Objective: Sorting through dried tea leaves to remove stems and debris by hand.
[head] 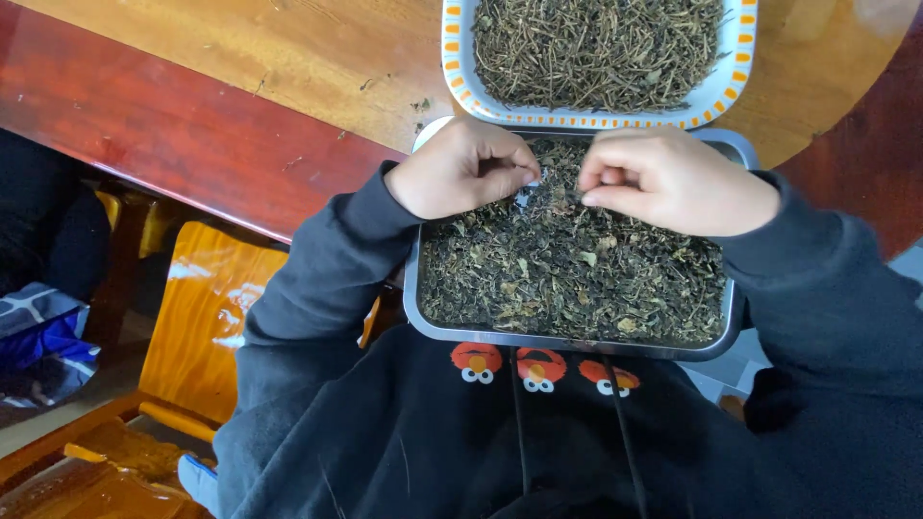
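dried leaves (pixel 577 279): filling a metal tray (pixel 415 288) at the table (pixel 192 115) edge
left hand (pixel 461 168): fingers pinched shut, on what i can't tell
right hand (pixel 673 178): fingertips pinching leaves
behind: patterned tray (pixel 452 58) of stems

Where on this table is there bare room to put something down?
Free: the wooden tabletop left of the white dish. Crowded: the metal tray is full of dried leaves, with the left hand and right hand over it.
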